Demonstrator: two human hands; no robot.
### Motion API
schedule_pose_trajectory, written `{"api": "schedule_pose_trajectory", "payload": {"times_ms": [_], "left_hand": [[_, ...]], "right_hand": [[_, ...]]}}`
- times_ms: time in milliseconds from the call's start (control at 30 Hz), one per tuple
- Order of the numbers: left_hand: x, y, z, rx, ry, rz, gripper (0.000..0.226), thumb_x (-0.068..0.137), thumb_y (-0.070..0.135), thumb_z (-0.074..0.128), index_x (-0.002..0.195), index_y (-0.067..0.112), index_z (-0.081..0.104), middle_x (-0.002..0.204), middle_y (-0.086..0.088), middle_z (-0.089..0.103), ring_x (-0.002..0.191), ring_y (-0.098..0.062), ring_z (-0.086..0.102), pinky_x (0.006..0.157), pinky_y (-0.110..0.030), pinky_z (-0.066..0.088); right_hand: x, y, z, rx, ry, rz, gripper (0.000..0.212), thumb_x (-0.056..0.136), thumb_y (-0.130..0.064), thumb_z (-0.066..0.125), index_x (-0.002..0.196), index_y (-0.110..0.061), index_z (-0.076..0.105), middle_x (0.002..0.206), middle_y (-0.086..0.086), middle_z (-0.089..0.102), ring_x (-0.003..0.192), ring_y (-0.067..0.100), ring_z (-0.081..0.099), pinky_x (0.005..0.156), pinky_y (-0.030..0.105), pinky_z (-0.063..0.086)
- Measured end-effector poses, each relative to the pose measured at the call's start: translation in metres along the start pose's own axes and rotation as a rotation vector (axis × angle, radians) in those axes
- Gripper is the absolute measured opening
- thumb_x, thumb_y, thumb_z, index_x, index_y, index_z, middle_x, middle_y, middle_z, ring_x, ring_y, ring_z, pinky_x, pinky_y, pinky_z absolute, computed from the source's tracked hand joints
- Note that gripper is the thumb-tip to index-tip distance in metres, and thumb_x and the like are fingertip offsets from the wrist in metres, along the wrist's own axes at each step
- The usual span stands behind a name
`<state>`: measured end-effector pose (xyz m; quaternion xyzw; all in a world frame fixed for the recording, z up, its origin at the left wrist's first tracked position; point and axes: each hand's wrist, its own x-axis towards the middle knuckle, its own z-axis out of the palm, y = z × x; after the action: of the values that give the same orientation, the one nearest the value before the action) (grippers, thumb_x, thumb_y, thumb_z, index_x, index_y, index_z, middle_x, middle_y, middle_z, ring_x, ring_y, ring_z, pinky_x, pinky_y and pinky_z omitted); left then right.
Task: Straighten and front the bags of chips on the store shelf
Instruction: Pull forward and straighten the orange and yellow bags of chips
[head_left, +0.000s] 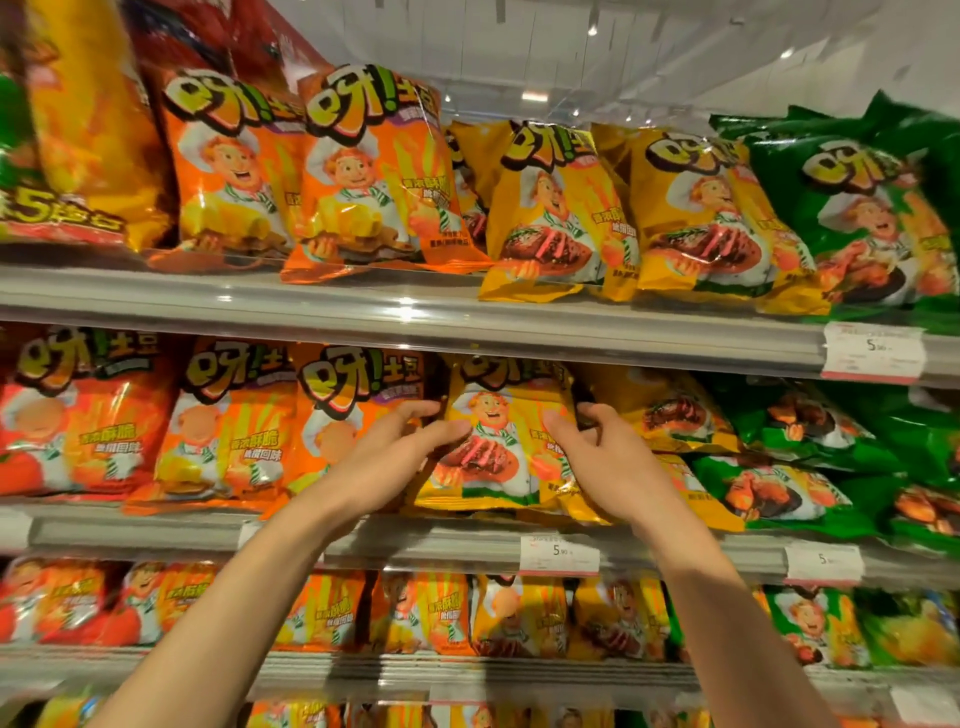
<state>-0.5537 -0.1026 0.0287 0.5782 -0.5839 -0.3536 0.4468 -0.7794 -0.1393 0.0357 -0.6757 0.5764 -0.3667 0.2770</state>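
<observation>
Two bare arms reach up from the bottom of the view toward the middle shelf (415, 545). The left hand (384, 462) holds the left edge of a yellow bag (498, 441) of chips, with its thumb lying on the front of the bag and its fingers tucked behind the edge. The right hand (608, 457) holds the right edge of the same bag, with the thumb on the front and the fingers curled around the side. The yellow bag stands upright at the front of the middle shelf, with its picture of a cook facing out. Just to its left stand orange bags (332, 415), and further left there are red bags (78, 415). To its right, more yellow bags (670, 410) lie tilted over, and past them green bags (779, 467) lie piled on each other. A white price tag (560, 555) is stuck on the shelf edge just below the held bag. Under that, a lower shelf holds smaller bags in red, orange, yellow and green. Higher up, the top shelf (363, 306) has a row of orange bags (363, 176), then yellow ones (556, 213), then a green one (862, 223) on the right. Another price tag (875, 353) sits on the top shelf's edge at the right.
</observation>
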Motion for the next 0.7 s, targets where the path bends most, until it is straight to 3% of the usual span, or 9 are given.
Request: {"api": "schedule_pose_trajectory", "payload": {"times_ms": [100, 167, 267, 433, 600, 700], "left_hand": [[0.004, 0.004, 0.003, 0.011, -0.029, -0.033, 0.081, 0.078, 0.076, 0.053, 0.144, 0.029, 0.046, 0.135, 0.007, 0.058, 0.115, -0.011, 0.055, 0.095, -0.031, 0.039], [0.008, 0.007, 0.009, 0.021, -0.025, -0.029, 0.089, 0.078, 0.080, 0.050, 0.148, 0.024, 0.043, 0.144, 0.004, 0.053, 0.124, -0.014, 0.052, 0.098, -0.031, 0.036], [0.011, 0.010, 0.013, 0.013, -0.047, -0.018, 0.094, 0.079, 0.083, 0.050, 0.150, 0.022, 0.041, 0.152, 0.007, 0.045, 0.134, -0.014, 0.045, 0.099, -0.032, 0.032], [-0.004, 0.006, 0.006, -0.020, -0.011, -0.001, 0.056, 0.089, 0.058, 0.063, 0.136, 0.031, 0.049, 0.110, 0.010, 0.058, 0.095, -0.009, 0.056, 0.076, -0.022, 0.039], [-0.028, -0.013, -0.029, -0.127, 0.162, 0.034, 0.041, 0.090, 0.046, 0.068, 0.127, 0.037, 0.053, 0.105, 0.025, 0.067, 0.097, 0.010, 0.062, 0.084, -0.015, 0.041], [-0.043, -0.020, -0.049, -0.110, 0.225, 0.075, 0.026, 0.093, 0.033, 0.067, 0.113, 0.044, 0.055, 0.091, 0.033, 0.071, 0.087, 0.017, 0.064, 0.077, -0.007, 0.047]], "right_hand": [[-0.009, 0.005, 0.001, 0.075, 0.018, 0.005, 0.072, 0.089, -0.065, 0.054, 0.146, -0.023, 0.040, 0.077, -0.007, 0.061, 0.075, 0.013, 0.065, 0.077, 0.038, 0.051], [-0.017, 0.006, 0.001, 0.125, 0.010, 0.005, 0.068, 0.091, -0.060, 0.057, 0.146, -0.024, 0.040, 0.080, -0.009, 0.067, 0.077, 0.008, 0.067, 0.072, 0.030, 0.050], [-0.030, 0.008, -0.001, 0.145, -0.034, 0.008, 0.072, 0.091, -0.060, 0.056, 0.151, -0.028, 0.032, 0.103, -0.008, 0.067, 0.088, 0.001, 0.064, 0.068, 0.019, 0.043], [-0.039, 0.008, 0.005, 0.205, -0.077, -0.029, 0.069, 0.091, -0.055, 0.061, 0.149, -0.033, 0.032, 0.102, -0.009, 0.067, 0.088, -0.002, 0.065, 0.067, 0.016, 0.042], [-0.039, -0.012, 0.023, 0.247, -0.149, -0.087, 0.073, 0.091, -0.056, 0.060, 0.152, -0.035, 0.027, 0.114, -0.013, 0.067, 0.091, 0.000, 0.069, 0.080, 0.022, 0.052], [-0.017, -0.017, 0.033, 0.084, 0.014, -0.092, 0.066, 0.095, -0.054, 0.054, 0.150, -0.025, 0.032, 0.129, -0.002, 0.060, 0.105, 0.011, 0.064, 0.087, 0.031, 0.050]]}}
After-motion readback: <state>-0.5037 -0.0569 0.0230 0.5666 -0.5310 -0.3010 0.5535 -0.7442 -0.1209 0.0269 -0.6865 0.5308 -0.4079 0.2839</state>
